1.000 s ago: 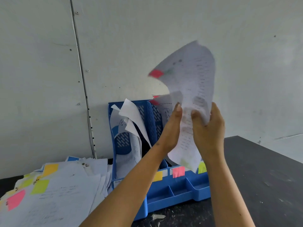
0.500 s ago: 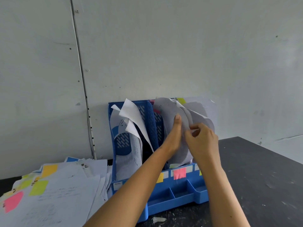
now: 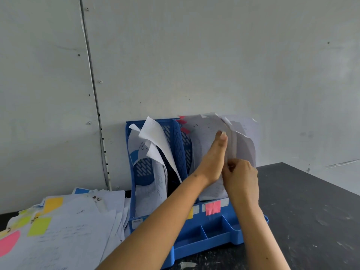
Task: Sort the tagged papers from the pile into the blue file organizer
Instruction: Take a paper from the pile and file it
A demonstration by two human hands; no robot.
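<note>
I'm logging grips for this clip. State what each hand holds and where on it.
Right hand pinches the lower edge of the white papers standing in the blue file organizer. Left hand holds nothing; its straight fingers press flat against those papers.

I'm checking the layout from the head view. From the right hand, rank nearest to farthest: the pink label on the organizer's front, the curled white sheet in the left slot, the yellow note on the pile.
From the right hand:
1. Pink label, just below it on the organizer's front.
2. Curled white sheet, to its left in the left slot.
3. Yellow note, far left on the pile.
</note>
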